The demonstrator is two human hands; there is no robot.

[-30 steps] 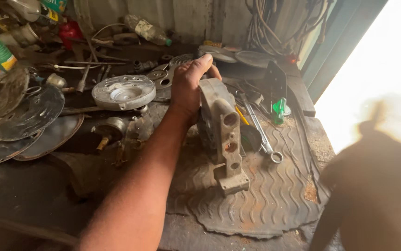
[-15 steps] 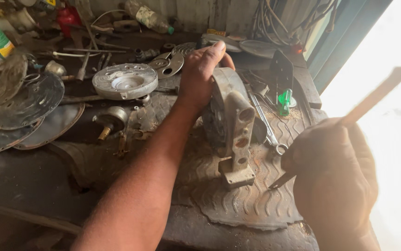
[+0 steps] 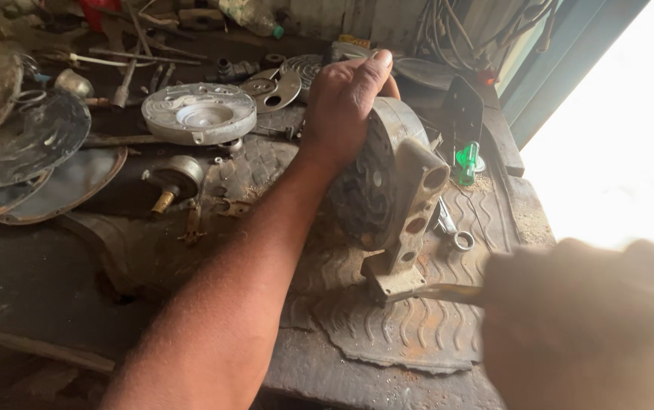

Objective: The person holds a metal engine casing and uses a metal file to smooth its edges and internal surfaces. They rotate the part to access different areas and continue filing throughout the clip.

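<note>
While the left hand (image 3: 346, 102) clamps over the top edge of the metal housing (image 3: 388, 201), fingers curled tight around its rim, the housing stands on edge on the ribbed rubber mat (image 3: 410, 334), its flat foot resting on the mat. Right hand (image 3: 592, 326) sits close to the camera and blurred, just right of the housing's foot; it appears closed around the handle of a thin metal tool (image 3: 448, 292), though the finger positions cannot be made out. Tool tip touches the foot of the housing at its right edge. Just right of the housing, on the mat, lies a spanner (image 3: 452, 231); beyond that, a small green-handled item (image 3: 467, 163). Left of the housing, well apart: a round grey cover plate (image 3: 199, 112), and nearer the housing a small domed part with a brass stub (image 3: 174, 178). Farther left, dark discs (image 3: 35, 140) are stacked.
</note>
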